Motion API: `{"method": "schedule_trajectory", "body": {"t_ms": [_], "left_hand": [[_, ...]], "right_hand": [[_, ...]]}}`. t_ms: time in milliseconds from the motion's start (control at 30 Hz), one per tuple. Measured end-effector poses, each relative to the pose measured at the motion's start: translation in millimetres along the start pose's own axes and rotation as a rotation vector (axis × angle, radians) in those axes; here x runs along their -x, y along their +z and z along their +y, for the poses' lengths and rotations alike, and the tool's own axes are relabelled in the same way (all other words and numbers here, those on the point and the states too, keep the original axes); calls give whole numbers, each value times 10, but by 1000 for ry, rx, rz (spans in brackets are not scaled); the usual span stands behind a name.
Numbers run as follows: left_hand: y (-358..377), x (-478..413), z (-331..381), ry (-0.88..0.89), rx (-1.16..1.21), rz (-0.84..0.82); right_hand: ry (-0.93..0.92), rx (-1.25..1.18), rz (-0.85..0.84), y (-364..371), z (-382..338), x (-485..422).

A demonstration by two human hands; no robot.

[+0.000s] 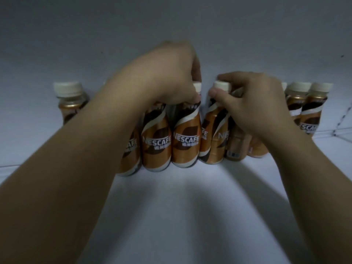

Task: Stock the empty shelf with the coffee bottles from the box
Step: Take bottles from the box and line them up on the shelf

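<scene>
Several orange-and-brown Nescafe coffee bottles with white caps stand in a row on the white shelf (175,206). My left hand (167,77) is closed over the necks of the middle bottles (185,141), gripping them from above. My right hand (253,100) grips the white-capped neck of a bottle (213,141) just right of centre, and that bottle leans to the left. More bottles behind my right hand are partly hidden.
One bottle (71,102) stands alone at the far left. A pair of bottles (309,115) stands at the far right. The white back wall (171,25) rises behind the row. The shelf's front half lies bare between my forearms.
</scene>
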State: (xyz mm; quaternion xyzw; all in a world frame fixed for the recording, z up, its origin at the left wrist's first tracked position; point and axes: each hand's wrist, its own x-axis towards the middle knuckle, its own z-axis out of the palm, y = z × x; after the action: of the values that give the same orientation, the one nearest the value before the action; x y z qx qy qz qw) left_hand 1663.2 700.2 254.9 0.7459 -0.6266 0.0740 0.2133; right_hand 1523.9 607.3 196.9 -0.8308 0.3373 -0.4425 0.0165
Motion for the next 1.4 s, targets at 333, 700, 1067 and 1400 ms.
{"method": "schedule_trajectory", "body": {"t_ms": [333, 700, 1067, 1400], "left_hand": [[161, -52, 3, -32, 25, 125], [195, -46, 7, 8, -119, 66], [206, 4, 48, -15, -76, 83], [177, 62, 51, 5, -201, 95]], "right_hand": [[21, 52, 13, 14, -79, 156], [55, -12, 56, 55, -80, 137], [149, -36, 179, 160, -106, 110], [71, 42, 118, 189, -134, 159]]}}
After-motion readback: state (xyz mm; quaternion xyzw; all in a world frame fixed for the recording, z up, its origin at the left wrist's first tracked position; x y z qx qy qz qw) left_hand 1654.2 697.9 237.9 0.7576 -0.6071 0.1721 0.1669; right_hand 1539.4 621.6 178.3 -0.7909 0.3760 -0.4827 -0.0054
